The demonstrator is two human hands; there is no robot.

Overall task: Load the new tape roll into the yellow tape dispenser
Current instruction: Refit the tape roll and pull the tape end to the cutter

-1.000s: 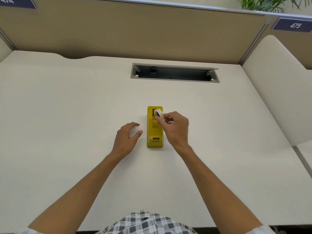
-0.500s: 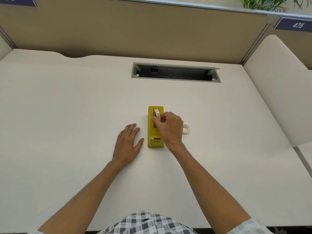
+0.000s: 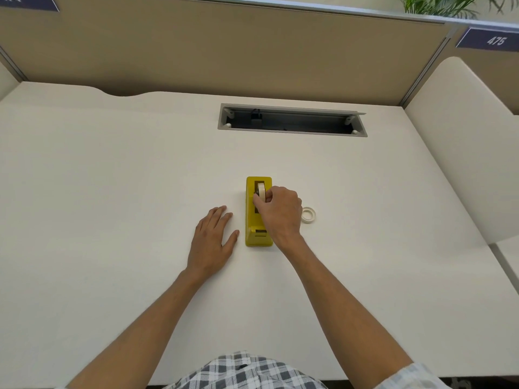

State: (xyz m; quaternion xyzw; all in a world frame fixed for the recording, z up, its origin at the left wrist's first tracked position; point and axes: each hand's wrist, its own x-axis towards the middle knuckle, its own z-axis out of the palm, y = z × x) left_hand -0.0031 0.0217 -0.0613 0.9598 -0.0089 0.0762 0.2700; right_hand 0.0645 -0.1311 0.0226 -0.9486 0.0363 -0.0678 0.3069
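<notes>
On the cream desk (image 3: pixel 112 192), the left hand (image 3: pixel 212 242) lies flat with straight fingers, holding nothing, just left of the one yellow tape dispenser (image 3: pixel 259 214). The right hand (image 3: pixel 278 211) pinches one cream tape roll (image 3: pixel 261 190), upright in the dispenser's well. A second, thinner tape ring (image 3: pixel 309 214) lies flat beside that hand. One open cable tray (image 3: pixel 292 120) sits behind. Two blue signs: the left one (image 3: pixel 28 1) is partly cut off, and the right sign (image 3: pixel 488 40) reads "475".

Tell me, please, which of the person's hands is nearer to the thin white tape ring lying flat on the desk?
The right hand: it sits just left of the thin white tape ring, holding the tape roll in the yellow tape dispenser. The left hand rests flat beyond the dispenser.
</notes>
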